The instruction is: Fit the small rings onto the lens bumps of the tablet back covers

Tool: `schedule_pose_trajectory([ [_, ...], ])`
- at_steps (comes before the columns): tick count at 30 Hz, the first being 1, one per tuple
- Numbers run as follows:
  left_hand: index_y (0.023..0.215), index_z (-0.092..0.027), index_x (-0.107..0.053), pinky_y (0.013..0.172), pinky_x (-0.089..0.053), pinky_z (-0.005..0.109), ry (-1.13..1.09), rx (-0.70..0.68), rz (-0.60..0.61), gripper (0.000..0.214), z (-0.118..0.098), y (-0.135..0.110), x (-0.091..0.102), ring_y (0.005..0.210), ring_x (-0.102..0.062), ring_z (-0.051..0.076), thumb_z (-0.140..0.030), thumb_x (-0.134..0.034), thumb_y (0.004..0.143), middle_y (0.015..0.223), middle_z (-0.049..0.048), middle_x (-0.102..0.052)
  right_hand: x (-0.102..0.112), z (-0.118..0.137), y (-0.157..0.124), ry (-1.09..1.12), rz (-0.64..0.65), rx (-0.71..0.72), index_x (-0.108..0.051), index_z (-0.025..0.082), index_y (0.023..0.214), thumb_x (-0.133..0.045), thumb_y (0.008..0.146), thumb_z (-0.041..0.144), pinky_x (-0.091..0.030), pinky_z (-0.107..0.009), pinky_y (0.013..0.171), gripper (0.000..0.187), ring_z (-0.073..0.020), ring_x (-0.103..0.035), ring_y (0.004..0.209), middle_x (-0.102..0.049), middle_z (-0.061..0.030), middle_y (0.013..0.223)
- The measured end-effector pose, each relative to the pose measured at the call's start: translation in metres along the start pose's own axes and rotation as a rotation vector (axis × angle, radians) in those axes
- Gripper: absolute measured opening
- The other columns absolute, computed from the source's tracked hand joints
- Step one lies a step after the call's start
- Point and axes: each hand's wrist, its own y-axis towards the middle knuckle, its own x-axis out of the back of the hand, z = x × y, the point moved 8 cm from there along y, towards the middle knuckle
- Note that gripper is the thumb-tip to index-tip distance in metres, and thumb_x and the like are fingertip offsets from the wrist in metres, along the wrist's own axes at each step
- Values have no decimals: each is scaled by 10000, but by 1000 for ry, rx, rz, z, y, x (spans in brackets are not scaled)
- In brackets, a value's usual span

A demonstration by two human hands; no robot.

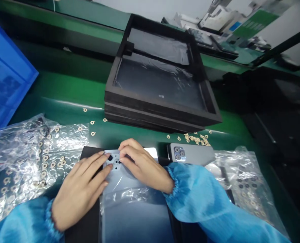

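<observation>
A light blue phone back cover (129, 189) wrapped in clear film lies on a black pad (89, 222) in front of me. My left hand (80, 187) rests flat on its left side, fingers stretched toward the camera cutouts (114, 162). My right hand (141, 163) is curled over the camera area, its fingertips pinched together at the cutouts; whether anything is between them is hidden. A second grey back cover (192, 153) lies to the right.
Stacked black foam trays (160, 111) stand behind the work spot. Small gold rings are scattered on the green mat (64, 91) and on clear plastic sheets at left (31, 152) and right (243, 179). A blue bin (5, 74) sits far left.
</observation>
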Motion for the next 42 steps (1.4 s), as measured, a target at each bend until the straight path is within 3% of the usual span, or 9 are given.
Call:
schedule_pose_trajectory([
  [6, 1309, -159, -516, 1029, -367, 412, 78, -54, 25, 399, -10, -7, -15, 1299, -455, 282, -315, -410, 958, 1451, 136, -450, -6, 6, 5, -109, 7, 41, -562, 180, 857, -480, 933, 125, -470, -321, 853, 124, -171, -537, 939, -570, -59, 1025],
  [19, 1309, -94, -510, 1128, -289, 363, 41, -60, 29, 470, -9, -15, -16, 1330, -434, 266, -384, -431, 948, 1450, 145, -451, -16, 8, 4, -321, -18, 94, -587, 172, 826, -492, 926, 118, -484, -320, 757, 148, -183, -530, 879, -599, -65, 999],
  [23, 1258, -81, -530, 1125, -271, 360, 26, -36, 47, 440, -6, -17, -20, 1342, -415, 258, -375, -417, 951, 1450, 146, -450, -16, 10, -8, -451, -73, 218, -626, 174, 925, -462, 945, 125, -474, -304, 683, 173, -187, -517, 854, -629, -63, 1040],
  [26, 1280, -68, -508, 1134, -231, 359, 15, -42, 54, 460, -7, -19, -23, 1362, -378, 256, -378, -420, 952, 1453, 158, -442, -17, 20, -22, -560, -117, 374, -645, 139, 1022, -404, 973, 129, -478, -318, 775, 246, -198, -540, 903, -656, -87, 1095],
  [32, 1285, -71, -506, 1136, -211, 362, 35, -40, 51, 453, -7, -20, -23, 1369, -360, 253, -366, -406, 957, 1448, 162, -448, -33, 29, -38, -781, -13, 470, -593, -2, 1171, -336, 952, 89, -439, -380, 802, 349, -293, -481, 1172, -595, -196, 1252],
  [37, 1288, -86, -511, 1129, -236, 350, 52, -42, 40, 452, -6, -21, -23, 1347, -402, 246, -371, -406, 953, 1445, 143, -457, -7, 30, -21, -676, -13, 438, -624, 148, 1128, -417, 970, 134, -432, -385, 864, 261, -247, -533, 1116, -609, -117, 1270],
  [40, 1289, -85, -509, 1113, -259, 355, 57, -43, 25, 456, -6, -21, -23, 1347, -396, 248, -377, -400, 956, 1443, 148, -458, 9, 36, 3, -511, -33, 393, -617, 153, 1132, -435, 960, 107, -447, -336, 827, 254, -191, -592, 960, -670, -82, 1125],
  [42, 1299, -97, -504, 1087, -287, 369, 72, -43, 9, 470, -7, -22, -23, 1323, -418, 256, -402, -386, 960, 1411, 151, -493, 2, 43, 24, -426, 25, 372, -623, 140, 1109, -457, 946, 99, -452, -311, 806, 237, -179, -600, 914, -679, -70, 1049],
])
